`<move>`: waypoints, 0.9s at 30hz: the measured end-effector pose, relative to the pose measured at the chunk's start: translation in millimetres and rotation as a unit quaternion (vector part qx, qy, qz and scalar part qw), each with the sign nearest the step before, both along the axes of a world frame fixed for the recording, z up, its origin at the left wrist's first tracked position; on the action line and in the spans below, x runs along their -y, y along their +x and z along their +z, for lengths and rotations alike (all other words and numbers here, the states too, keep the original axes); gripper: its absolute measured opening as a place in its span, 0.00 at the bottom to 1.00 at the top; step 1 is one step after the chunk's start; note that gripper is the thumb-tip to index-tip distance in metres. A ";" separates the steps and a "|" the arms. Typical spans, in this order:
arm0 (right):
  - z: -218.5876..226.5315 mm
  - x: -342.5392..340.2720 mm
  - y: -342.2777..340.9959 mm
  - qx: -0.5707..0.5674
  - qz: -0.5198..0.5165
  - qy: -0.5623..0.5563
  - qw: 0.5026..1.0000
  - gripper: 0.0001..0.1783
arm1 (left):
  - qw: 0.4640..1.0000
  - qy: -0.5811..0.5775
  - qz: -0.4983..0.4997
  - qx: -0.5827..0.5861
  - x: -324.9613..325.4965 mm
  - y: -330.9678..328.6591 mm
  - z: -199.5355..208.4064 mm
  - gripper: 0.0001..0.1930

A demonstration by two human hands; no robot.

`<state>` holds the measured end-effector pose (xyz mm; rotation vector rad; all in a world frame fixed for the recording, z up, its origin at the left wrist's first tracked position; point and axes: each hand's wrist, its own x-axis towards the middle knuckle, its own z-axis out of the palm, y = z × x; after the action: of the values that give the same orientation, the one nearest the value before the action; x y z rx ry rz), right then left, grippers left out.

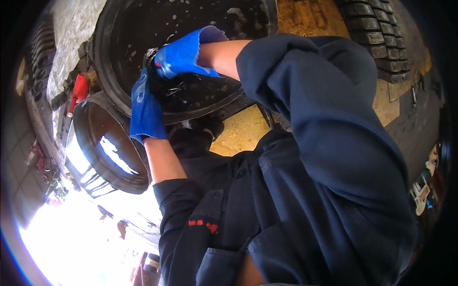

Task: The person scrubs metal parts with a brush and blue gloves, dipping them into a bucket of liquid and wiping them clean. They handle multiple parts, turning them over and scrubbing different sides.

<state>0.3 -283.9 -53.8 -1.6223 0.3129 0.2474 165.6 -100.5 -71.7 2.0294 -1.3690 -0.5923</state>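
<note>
Both my hands wear blue rubber gloves and meet over a large round black tub [106, 78] holding dark, bubbly liquid [200, 21]. My right hand [177, 56] reaches in from the right, low over the liquid, its fingers curled and pointing down. Beside it, my left hand [143, 102] comes over the near rim with its fingers bent inward. Between them a wet, dark thing [151, 56] glints; its kind is hidden by the gloves and the dark liquid. Small splashes show around the hands.
A bucket [140, 185] of dark liquid stands at the tub's left, a red-handled tool [78, 93] above it. Thick black tyre tread [374, 33] lies at the far right. A yellowish board [243, 129] is under the tub's near side. Strong glare covers the lower left.
</note>
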 end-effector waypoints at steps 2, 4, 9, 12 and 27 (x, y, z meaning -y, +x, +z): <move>-48.3 -16.5 12.1 0.037 0.006 -0.206 0.978 0.13 | 0.998 0.060 -0.017 -0.001 17.1 -22.0 9.1 0.20; -55.5 -24.6 17.9 0.067 0.028 -0.291 0.954 0.13 | 0.991 -0.002 0.050 -0.124 12.3 -33.5 13.9 0.21; -63.8 -36.7 18.4 0.211 0.081 -0.388 0.894 0.14 | 0.948 -0.045 0.129 -0.288 5.9 -22.4 6.1 0.22; -57.4 -32.8 13.5 0.250 0.077 -0.381 0.887 0.15 | 0.971 -0.023 0.109 -0.212 8.6 -30.0 23.6 0.22; -38.8 -51.9 28.5 -0.085 -0.065 -0.265 0.958 0.21 | 0.936 -0.035 0.151 -0.315 13.6 -37.1 24.1 0.22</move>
<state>28.8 -232.1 -92.7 -2.1034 0.6598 0.2134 128.4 -114.1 -47.6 1.7215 -0.6737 -0.9315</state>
